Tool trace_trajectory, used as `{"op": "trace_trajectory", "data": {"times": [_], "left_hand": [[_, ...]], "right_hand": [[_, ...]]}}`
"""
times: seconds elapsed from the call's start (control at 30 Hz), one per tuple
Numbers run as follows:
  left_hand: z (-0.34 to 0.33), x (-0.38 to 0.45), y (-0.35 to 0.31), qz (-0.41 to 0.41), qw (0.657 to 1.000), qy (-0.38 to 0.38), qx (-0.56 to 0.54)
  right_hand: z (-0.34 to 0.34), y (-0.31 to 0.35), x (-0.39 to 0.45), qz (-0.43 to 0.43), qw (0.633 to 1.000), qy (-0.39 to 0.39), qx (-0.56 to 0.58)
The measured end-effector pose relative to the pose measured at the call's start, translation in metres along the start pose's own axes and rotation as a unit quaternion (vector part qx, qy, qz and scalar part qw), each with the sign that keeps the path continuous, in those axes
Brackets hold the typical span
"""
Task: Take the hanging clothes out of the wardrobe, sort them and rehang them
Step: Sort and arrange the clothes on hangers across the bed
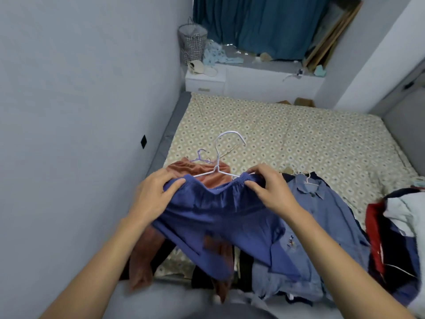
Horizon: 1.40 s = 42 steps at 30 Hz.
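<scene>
I hold blue shorts (213, 217) by their elastic waistband above the bed (299, 139). A white wire hanger (222, 157) sits in the waistband, its hook pointing up and away. My left hand (156, 192) grips the left end of the waistband. My right hand (269, 187) pinches the right end. Under the shorts lies a rust-brown garment (184, 168) on a purple hanger (202, 156). To the right lies a light blue denim shirt (326, 210) on its own hanger.
A pile of red, navy and white clothes (395, 226) lies at the bed's right edge. A grey wall runs along the left. At the back are a white nightstand (204, 81), a checked laundry basket (192, 42) and teal curtains (259, 24).
</scene>
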<state>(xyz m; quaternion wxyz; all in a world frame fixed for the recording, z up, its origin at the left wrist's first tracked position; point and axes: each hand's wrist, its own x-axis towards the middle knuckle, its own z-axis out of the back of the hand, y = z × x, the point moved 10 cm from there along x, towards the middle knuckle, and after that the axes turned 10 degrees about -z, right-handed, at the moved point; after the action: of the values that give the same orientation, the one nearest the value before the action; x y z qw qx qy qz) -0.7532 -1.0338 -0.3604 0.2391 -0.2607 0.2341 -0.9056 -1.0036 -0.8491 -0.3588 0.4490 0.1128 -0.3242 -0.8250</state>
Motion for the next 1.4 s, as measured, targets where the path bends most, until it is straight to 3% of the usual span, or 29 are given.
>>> {"op": "trace_trajectory", "data": {"times": [0.17,0.37,0.77,1.17,1.4], "left_hand": [[0.056,-0.020,0.023,-0.058,0.998,0.032,-0.021],[0.116,-0.047,0.046,-0.049,0.996,0.075,-0.019],[0.167,-0.057,0.090,-0.051,0.996,0.058,-0.046],[0.074,0.034,0.164,0.010,0.993,0.118,-0.031],[-0.047,0.143,0.237,0.044,0.986,0.163,-0.009]], "right_hand": [[-0.028,0.060,-0.047,-0.050,0.997,-0.050,-0.042],[-0.038,0.129,-0.093,-0.078,0.992,-0.072,-0.063],[-0.058,0.198,-0.085,-0.099,0.994,-0.044,-0.015],[-0.107,0.105,0.043,-0.162,0.987,0.008,-0.010],[-0.169,-0.024,0.180,-0.208,0.978,0.032,0.002]]}}
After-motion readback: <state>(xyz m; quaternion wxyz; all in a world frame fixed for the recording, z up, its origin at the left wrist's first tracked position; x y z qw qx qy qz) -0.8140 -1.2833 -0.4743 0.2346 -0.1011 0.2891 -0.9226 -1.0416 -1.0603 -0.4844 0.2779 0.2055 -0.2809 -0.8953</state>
